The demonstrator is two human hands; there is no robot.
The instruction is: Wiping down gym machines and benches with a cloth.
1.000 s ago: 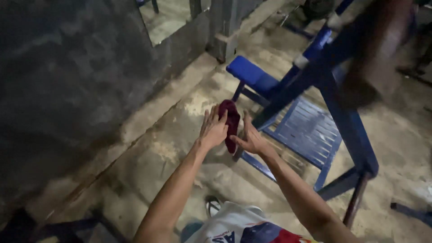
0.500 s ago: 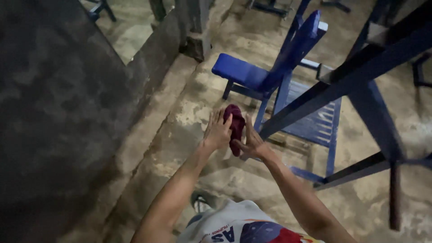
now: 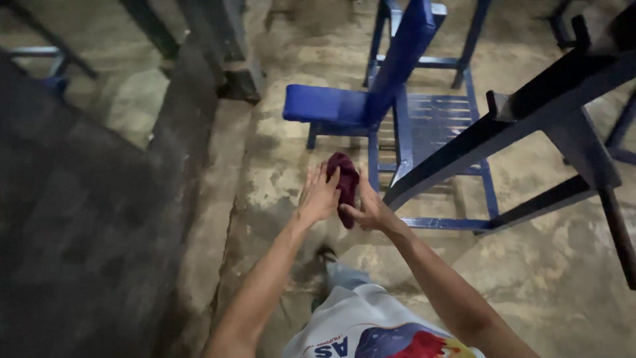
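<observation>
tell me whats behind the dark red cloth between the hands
Behind the dark red cloth stand a blue bench frame and concrete floor. The frame's part directly behind the cloth is hidden.

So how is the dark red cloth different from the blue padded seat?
The dark red cloth is small, soft and bunched, pressed between the left hand and right hand. The blue padded seat is larger, flat and fixed on a frame. Both are plain-coloured.
</observation>
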